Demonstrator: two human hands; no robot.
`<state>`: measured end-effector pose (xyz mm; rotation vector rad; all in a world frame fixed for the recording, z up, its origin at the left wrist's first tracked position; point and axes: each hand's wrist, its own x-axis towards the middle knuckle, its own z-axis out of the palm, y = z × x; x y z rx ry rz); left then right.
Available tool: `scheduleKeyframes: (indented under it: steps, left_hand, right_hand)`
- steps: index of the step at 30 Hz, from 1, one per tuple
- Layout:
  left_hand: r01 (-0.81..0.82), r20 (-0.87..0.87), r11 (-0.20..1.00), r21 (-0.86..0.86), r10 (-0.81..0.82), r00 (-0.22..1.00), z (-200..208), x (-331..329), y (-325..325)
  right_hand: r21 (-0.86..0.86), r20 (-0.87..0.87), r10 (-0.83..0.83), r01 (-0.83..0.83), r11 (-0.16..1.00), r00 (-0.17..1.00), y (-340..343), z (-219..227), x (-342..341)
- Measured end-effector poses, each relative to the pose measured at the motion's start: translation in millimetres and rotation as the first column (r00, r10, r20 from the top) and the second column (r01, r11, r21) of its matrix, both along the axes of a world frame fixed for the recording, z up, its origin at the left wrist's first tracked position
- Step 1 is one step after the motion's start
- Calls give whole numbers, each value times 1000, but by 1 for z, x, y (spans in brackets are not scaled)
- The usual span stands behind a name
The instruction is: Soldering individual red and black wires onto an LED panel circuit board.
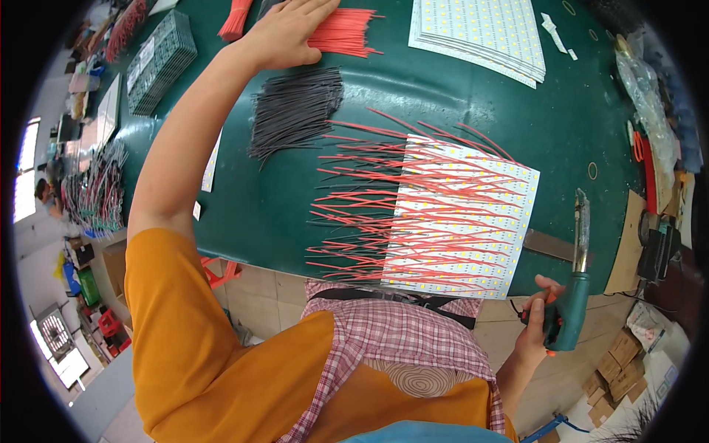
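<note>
My left hand (292,33) reaches to the far edge of the view and lies over a bundle of red wires (347,33), fingers stretched out. Something dark, partly hidden, shows beside it. My right hand (538,317) is closed round the handle of a green soldering gun (569,314), its metal tip pointing away from me. In front of me lies a white LED panel (517,244) dotted with yellow squares. Rows of red and black wires lie across it and stick out past its left edge. Between the panel and my left arm is a pile of loose black wires (295,111).
A stack of white LED panels (480,37) sits at the far right of the green table (251,221). Another red wire bundle (235,21), a stack of grey-green boards (161,63) and heaped wires (96,192) lie leftward. Plastic wrap (646,96) and a cardboard piece (626,240) are at right.
</note>
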<state>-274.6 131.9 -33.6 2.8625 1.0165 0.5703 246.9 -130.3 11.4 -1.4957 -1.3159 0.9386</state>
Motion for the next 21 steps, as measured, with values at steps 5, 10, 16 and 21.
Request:
scheduleKeyframes:
  steps: [5,10,16,21]
  left_hand:
    - [-82,35,995,-65,84,996,-10,23,21]
    - [-566,-400,813,-133,479,781,2,47,32]
    - [-542,-405,815,-204,433,805,4,28,35]
    - [-23,-21,991,-130,21,1000,13,22,14]
  right_hand:
    - [-62,-3,-55,55,997,998,2,0,-5]
    - [-77,-17,21,-22,997,1000,5,4,-8]
    - [-102,-17,2,-4,995,1000,10,8,-14]
    - [-132,-18,-5,2,991,1000,12,13,-20]
